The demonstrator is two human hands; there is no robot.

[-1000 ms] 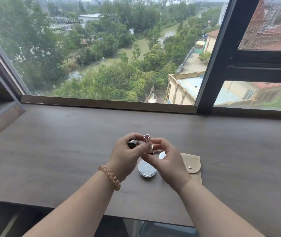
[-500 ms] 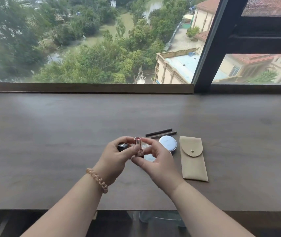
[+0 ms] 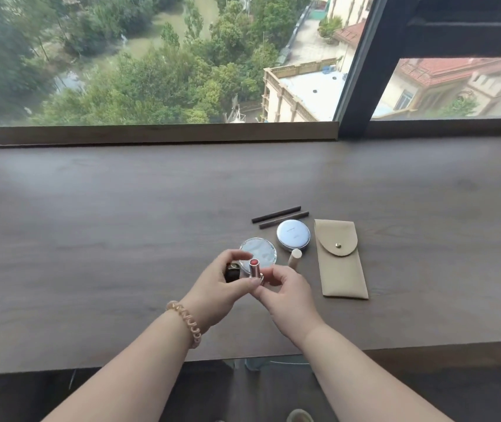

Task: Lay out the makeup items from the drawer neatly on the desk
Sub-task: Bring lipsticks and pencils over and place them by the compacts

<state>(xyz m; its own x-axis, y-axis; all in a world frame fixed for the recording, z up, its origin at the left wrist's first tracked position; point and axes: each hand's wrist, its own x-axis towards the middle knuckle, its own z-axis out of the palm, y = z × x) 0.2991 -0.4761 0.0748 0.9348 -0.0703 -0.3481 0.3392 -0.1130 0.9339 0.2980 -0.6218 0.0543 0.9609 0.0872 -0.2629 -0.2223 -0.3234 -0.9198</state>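
Observation:
An uncapped lipstick (image 3: 254, 267) with a red tip stands up between my hands above the desk (image 3: 91, 239). My left hand (image 3: 222, 287) holds its dark cap (image 3: 232, 272) and touches the tube with the thumb. My right hand (image 3: 285, 295) pinches the lipstick's base. Behind them on the desk lie a clear round compact (image 3: 260, 248), a white round compact (image 3: 293, 234), a small cream tube (image 3: 295, 257), two dark pencils (image 3: 276, 214) and a beige snap pouch (image 3: 339, 258).
A window sill (image 3: 152, 134) and dark window frame (image 3: 362, 65) close off the desk's far side. The desk's front edge (image 3: 91, 365) runs just above my forearms. A beaded bracelet (image 3: 187, 322) is on my left wrist.
The camera tilted down, so more of the desk shows and the laid-out items appear behind my hands. The lipstick's red tip now faces the camera. Both hands keep their hold.

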